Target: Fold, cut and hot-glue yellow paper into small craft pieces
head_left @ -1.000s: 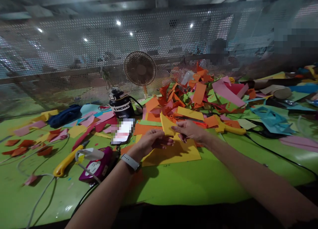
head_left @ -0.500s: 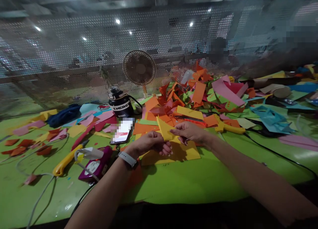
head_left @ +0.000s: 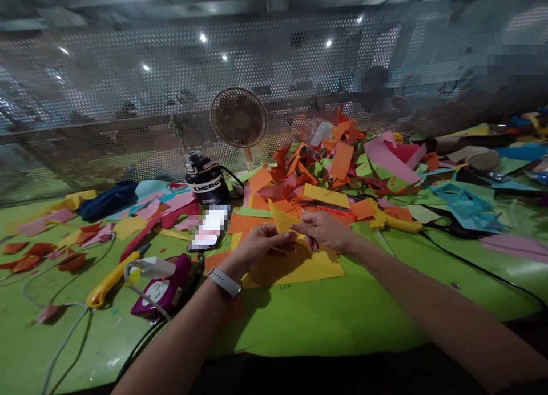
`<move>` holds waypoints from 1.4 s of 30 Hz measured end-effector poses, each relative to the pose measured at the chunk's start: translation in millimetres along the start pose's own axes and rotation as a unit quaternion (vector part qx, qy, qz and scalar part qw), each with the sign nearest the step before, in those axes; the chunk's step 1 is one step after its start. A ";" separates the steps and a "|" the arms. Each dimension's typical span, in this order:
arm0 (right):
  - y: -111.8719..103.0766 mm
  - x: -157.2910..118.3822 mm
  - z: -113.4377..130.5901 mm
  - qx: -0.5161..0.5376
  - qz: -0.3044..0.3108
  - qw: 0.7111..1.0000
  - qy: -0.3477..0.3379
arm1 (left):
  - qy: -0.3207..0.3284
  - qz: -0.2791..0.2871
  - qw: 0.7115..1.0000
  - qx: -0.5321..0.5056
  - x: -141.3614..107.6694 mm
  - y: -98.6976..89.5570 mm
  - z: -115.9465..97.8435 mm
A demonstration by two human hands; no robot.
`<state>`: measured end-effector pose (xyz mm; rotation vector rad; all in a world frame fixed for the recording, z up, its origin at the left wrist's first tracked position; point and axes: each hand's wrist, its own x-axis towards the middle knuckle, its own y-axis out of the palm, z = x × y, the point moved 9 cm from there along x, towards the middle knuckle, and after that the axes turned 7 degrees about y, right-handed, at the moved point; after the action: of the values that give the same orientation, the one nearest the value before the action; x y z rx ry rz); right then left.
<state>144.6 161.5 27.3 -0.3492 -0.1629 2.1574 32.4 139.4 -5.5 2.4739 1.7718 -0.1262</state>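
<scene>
Left hand (head_left: pixel 258 245) and right hand (head_left: pixel 324 229) hold yellow paper (head_left: pixel 282 220) between them

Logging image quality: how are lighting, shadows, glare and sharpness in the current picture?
Head view: dim, with bright light spots across the mesh screen; head view: shadow beneath the left hand and right hand darkens the flat yellow sheet; head view: small glare patch on the green table, lower left; head view: pixelation masks part of the phone; background looks hazy.

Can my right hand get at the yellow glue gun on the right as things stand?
Probably yes: the glue gun lies right of your right hand, with nothing tall between, though that hand holds folded yellow paper.
</scene>
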 end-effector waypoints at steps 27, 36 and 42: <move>-46.4 0.7 0.1 0.078 -0.112 0.991 0.008 | 0.018 -0.057 0.998 -0.024 1.7 -17.4 -12.4; -0.4 -0.6 -7.7 0.052 0.046 0.995 0.076 | 0.010 -0.029 0.999 -0.011 -2.9 -1.7 -13.5; 1.3 4.7 -13.6 0.060 0.069 0.995 0.049 | -0.023 -0.011 0.999 -0.035 -2.1 -1.2 -2.8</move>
<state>145.2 164.4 13.1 -0.4054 0.0482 2.2692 30.7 138.1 -2.5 2.3841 1.7558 -0.1187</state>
